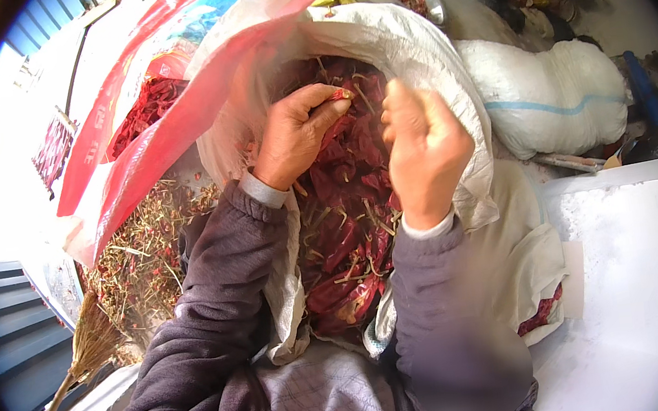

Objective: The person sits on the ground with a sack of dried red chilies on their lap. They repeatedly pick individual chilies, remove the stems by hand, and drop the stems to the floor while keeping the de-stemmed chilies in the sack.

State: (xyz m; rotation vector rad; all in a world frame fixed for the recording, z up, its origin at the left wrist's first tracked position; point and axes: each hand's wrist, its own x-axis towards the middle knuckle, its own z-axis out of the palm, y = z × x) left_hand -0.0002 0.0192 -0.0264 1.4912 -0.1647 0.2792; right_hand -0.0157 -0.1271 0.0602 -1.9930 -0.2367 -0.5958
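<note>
My left hand [301, 132] pinches the end of a dried red chili pepper [341, 94] between thumb and forefinger. To its right is my right hand [427, 150], blurred, with its fingers curled; whether something is between them cannot be told. Both hands are above an open white woven sack [459, 109] with its rim rolled back. Inside it lie many dried red chili peppers [347, 228] with pale stems. A red and clear plastic bag [154, 134] leans at the sack's left, with dark red chili pieces [150, 107] in it.
Stems and chili scraps [138, 253] are heaped on the left, near a straw hand broom [90, 339]. A metal bowl [433, 1] with chili bits stands at the top. A stuffed white sack [556, 97] lies at right, above a white ledge [640, 229]. Another sack [534, 266] holds red chilies.
</note>
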